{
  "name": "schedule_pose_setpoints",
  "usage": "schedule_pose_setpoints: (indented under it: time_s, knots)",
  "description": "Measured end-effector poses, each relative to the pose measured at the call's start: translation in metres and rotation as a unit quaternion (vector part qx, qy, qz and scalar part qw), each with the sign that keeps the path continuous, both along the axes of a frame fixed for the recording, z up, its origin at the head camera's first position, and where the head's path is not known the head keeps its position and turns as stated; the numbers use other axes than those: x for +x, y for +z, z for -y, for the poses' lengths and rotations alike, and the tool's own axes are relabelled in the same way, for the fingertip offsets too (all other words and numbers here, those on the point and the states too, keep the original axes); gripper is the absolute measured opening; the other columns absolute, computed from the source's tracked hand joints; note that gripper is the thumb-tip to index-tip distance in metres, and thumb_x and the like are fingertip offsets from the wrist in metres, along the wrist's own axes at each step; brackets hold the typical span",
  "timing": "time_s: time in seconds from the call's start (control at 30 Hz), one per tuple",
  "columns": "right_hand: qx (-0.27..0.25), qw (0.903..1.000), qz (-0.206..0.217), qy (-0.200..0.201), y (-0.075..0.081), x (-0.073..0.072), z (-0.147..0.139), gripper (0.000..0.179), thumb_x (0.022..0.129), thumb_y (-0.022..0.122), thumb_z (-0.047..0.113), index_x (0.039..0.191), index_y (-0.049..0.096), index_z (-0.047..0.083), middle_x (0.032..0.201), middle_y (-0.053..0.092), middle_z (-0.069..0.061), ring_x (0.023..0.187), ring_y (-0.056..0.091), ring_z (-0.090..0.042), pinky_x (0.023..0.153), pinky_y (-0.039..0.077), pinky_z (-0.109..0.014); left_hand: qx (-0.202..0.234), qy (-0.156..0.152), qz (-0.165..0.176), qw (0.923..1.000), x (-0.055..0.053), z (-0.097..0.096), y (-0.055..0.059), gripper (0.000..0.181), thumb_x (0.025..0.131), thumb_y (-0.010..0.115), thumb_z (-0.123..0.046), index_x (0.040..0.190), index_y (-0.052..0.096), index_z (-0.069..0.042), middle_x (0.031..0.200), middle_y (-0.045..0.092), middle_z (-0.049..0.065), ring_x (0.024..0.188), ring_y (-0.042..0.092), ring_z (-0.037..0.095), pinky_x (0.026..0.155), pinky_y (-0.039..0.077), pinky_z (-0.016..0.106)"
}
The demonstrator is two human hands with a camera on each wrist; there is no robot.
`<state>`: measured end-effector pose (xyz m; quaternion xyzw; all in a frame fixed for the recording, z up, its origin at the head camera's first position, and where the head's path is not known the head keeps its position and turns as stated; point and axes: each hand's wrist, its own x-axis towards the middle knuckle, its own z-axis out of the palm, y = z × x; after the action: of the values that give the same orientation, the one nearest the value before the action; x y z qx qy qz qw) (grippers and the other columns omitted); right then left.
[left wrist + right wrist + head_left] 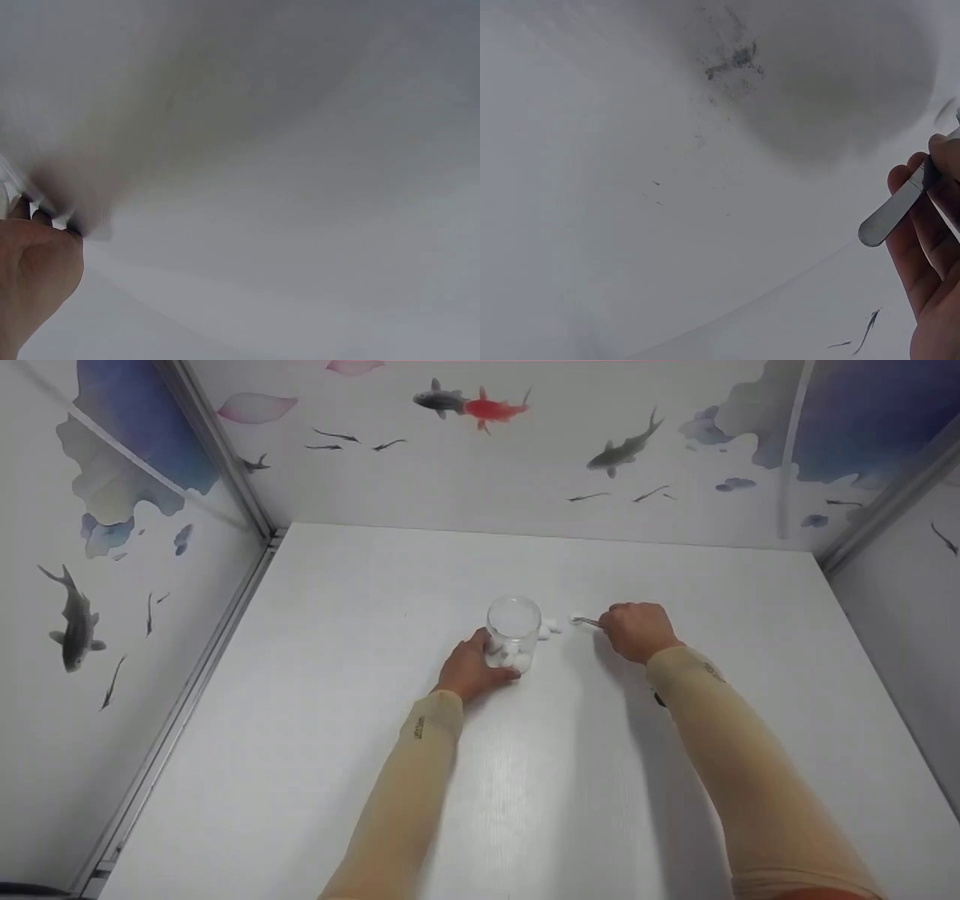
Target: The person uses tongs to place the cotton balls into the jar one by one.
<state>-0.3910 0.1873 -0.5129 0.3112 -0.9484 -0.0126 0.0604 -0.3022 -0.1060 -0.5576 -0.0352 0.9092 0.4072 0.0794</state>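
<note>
My left hand (469, 666) grips a clear jar (514, 619) low on its side, thumb at the front. White cotton balls (514, 658) lie in the jar's lower part. A few more cotton balls (550, 627) are on the table just right of the jar. My right hand (641, 630) pinches metal tweezers (589, 622), their tips pointing left at a single white cotton ball (574, 619); whether they clasp it is too small to tell. In the right wrist view, the tweezers' flat rounded end (891, 217) sticks out past the fingers. The left wrist view catches the left hand (37, 262) at its edge.
All of this is on a white table (337, 607). Panels printed with fish (491, 409) rise behind it and at both sides. A metal frame rail (180, 720) runs along the left edge.
</note>
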Motion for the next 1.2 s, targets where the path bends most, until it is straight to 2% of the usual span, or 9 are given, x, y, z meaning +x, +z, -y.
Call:
schedule_pose_setpoints:
  time_s: [0.3,0.83,1.2]
  knots:
    - [-0.010,0.9997,-0.025,0.000,0.003,0.007,-0.012,0.012,0.093,0.067,0.007,0.093,0.078,0.005,0.088,0.073,-0.011,0.074,0.070,-0.029,0.063,0.059,-0.045,0.002,-0.010,-0.003,0.9999,0.002,-0.005,0.006,0.096,0.075,0.087,-0.046,0.152,0.039,-0.014,0.137,0.055,0.006,0.131,0.047,0.024,0.113,0.034,0.038]
    - [-0.105,0.9917,-0.053,0.053,0.010,0.037,-0.030,0.011,0.088,0.071,0.003,0.091,0.080,0.008,0.083,0.073,-0.006,0.070,0.071,-0.025,0.056,0.058,-0.043,-0.004,-0.007,-0.004,1.0000,0.002,0.001,0.002,0.093,0.074,0.087,-0.048,0.148,0.042,-0.014,0.135,0.056,0.007,0.126,0.049,0.024,0.109,0.038,0.039]
    - [-0.108,0.9918,-0.046,0.051,0.015,0.056,-0.043,0.010,0.086,0.074,0.004,0.090,0.079,0.010,0.078,0.070,-0.001,0.066,0.069,-0.020,0.054,0.056,-0.041,-0.005,-0.009,-0.012,0.9999,0.002,0.000,0.004,0.086,0.073,0.089,-0.045,0.141,0.047,-0.013,0.128,0.059,0.007,0.120,0.053,0.024,0.106,0.041,0.038]
